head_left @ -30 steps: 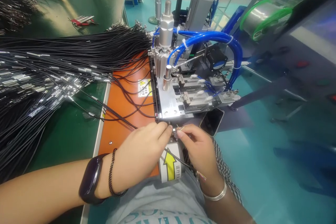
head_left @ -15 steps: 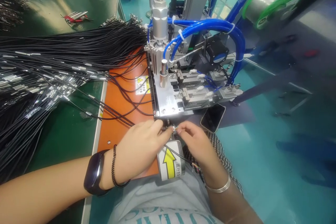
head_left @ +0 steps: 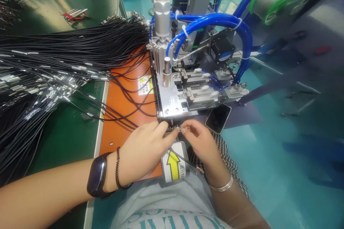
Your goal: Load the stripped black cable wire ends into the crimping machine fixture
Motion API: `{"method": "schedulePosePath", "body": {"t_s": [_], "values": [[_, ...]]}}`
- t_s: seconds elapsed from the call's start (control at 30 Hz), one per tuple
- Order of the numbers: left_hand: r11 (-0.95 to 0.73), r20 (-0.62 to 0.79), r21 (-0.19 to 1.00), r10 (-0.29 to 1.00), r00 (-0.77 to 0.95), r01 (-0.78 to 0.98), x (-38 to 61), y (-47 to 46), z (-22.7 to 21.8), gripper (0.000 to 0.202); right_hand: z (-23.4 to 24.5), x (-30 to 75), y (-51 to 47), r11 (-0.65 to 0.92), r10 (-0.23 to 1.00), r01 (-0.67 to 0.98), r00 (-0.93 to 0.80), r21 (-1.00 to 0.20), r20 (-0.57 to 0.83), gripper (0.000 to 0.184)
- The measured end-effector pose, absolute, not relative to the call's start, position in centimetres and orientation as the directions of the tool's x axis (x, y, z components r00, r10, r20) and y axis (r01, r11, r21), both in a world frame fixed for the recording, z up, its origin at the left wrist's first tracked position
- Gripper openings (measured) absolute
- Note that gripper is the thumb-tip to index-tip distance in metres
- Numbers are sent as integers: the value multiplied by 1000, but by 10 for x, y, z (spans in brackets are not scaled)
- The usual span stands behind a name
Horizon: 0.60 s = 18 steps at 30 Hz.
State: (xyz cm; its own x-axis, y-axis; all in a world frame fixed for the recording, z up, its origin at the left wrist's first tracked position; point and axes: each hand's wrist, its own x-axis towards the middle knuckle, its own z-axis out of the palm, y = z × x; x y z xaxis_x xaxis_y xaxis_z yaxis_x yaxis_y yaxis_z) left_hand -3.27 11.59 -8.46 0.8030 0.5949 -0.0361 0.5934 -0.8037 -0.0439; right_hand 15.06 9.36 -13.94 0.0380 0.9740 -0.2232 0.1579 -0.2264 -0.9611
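Crowding the machine's edge [head_left: 172,114], left hand [head_left: 143,148] nearly touches right hand [head_left: 201,141].

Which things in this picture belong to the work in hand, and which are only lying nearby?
In the work, it seems:
thin wire ends, pinched in the right hand
black cables, some reaching the machine
blue hoses on the machine

Probably just lying about:
phone, near the right hand
red-and-silver item, beyond the cables

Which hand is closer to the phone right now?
Right. In the head view, the right hand is just left of and below the phone; the left hand is farther left, beyond the right one.
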Motion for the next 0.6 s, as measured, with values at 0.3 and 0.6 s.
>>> {"method": "schedulePosePath", "body": {"t_s": [0.3, 0.6], "values": [[-805, -13, -85, 590, 807, 587, -30, 112, -85, 52, -132, 148, 93, -202, 978, 259, 99, -945, -182, 15], [-764, -59, -58, 646, 761, 643, -27, 109, -81, 51, -146, 147, 94, -181, 983, 212, 59, -960, -172, 13]]}}
